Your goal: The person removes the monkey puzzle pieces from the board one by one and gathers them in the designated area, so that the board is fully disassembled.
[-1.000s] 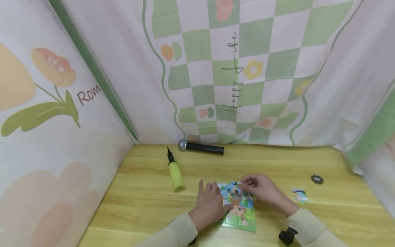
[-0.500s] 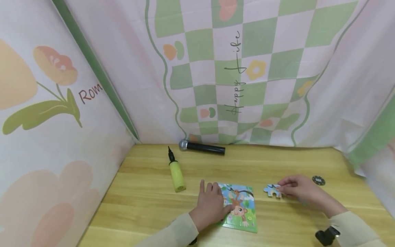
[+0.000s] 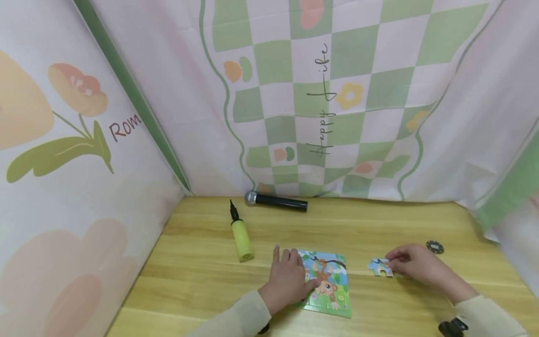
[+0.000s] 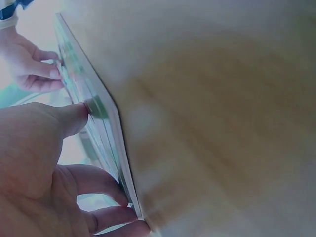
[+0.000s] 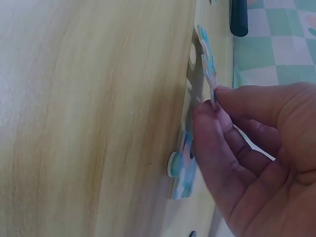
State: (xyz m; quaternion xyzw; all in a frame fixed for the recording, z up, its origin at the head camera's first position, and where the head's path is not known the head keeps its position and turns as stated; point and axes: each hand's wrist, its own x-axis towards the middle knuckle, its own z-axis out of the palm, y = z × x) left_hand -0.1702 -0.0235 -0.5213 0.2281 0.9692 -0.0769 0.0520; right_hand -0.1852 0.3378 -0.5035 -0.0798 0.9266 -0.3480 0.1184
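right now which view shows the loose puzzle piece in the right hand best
The right wrist view: the puzzle piece fills the frame edge-on, pinched between the right hand's thumb and fingertips just above the table. The head view shows its printed face, but small. The left wrist view does not show it clearly.

The right hand (image 3: pixel 414 267) has lifted a piece (image 3: pixel 380 267) out of the top of the puzzle (image 3: pixel 327 283), carried it off to the right and brought it down low over the table (image 3: pixel 202 281), close to the other loose piece (image 5: pixel 180 170).
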